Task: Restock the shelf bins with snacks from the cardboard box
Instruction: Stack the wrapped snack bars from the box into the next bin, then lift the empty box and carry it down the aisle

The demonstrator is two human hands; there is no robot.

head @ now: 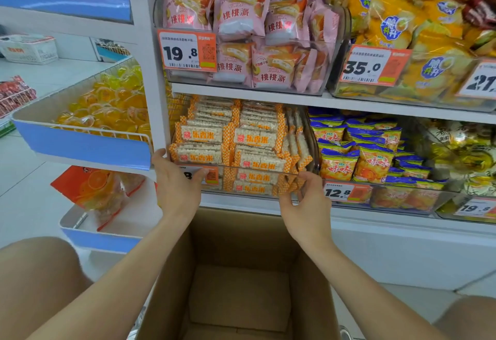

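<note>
Clear bin [255, 169] stacked with 乐香米 rice-cracker packs [255, 138], standing on the lower shelf directly above the open cardboard box [236, 237]. Your left hand [175, 181] grips the bin's front-left corner, thumb lying across a partly covered price tag. Your right hand [308, 200] pinches the front-right corner, fingertips on the rim and thumb lower on the front wall. The hands are apart, one at each end of the bin. Just beside it on the right, blue-and-yellow 咪咪 packs [338, 165] carry tag 12.8 [346, 192]. On the shelf above, pink 桃桃派 packs [241, 17] carry tag 19.8 [187, 50], and yellow packs [394, 25] carry tag 35.0 [373, 66]. To the left stands a wire basket [80, 87] of yellow and orange jelly cups [112, 98].
</note>
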